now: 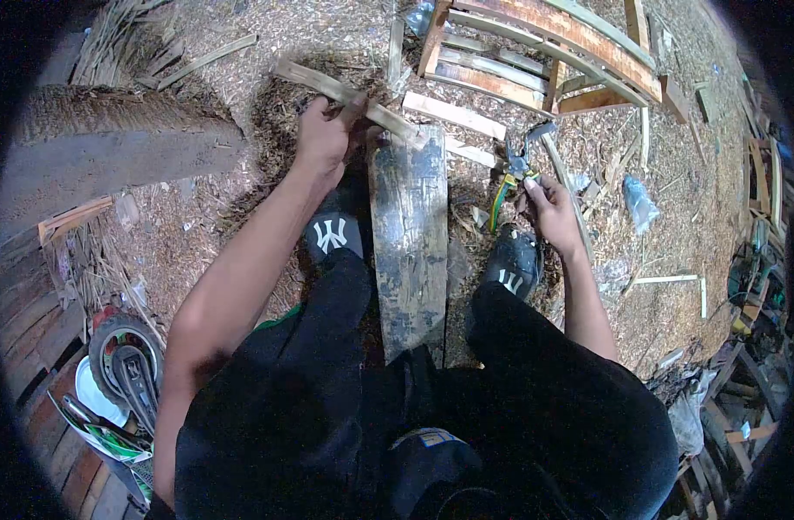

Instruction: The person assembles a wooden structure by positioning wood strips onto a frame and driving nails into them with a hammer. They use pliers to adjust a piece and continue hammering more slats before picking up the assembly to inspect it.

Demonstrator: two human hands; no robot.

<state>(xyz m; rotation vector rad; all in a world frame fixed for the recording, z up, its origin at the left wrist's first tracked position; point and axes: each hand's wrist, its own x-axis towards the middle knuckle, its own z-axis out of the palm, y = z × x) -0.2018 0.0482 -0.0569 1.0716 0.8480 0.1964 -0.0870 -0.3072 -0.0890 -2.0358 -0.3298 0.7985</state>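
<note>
My left hand (321,139) is closed around a narrow wooden strip (308,80). The strip slants down to the right, and its near end overlaps the far end of a worn, dark-stained plank (410,234) between my legs. On the other side, my right hand (553,212) grips pliers (506,192) with green and yellow handles. Their dark metal head points away from me, handles spread apart. The pliers are right of the plank, away from the strip. My black shoes with white lettering flank the plank.
Wood chips cover the ground (657,269). A slatted wooden frame (544,52) lies at the far right, with loose wooden pieces (453,114) near it. A thick timber (128,165) juts in from the left. A wheel (126,360) sits lower left, and a clear plastic bag (639,205) lies right.
</note>
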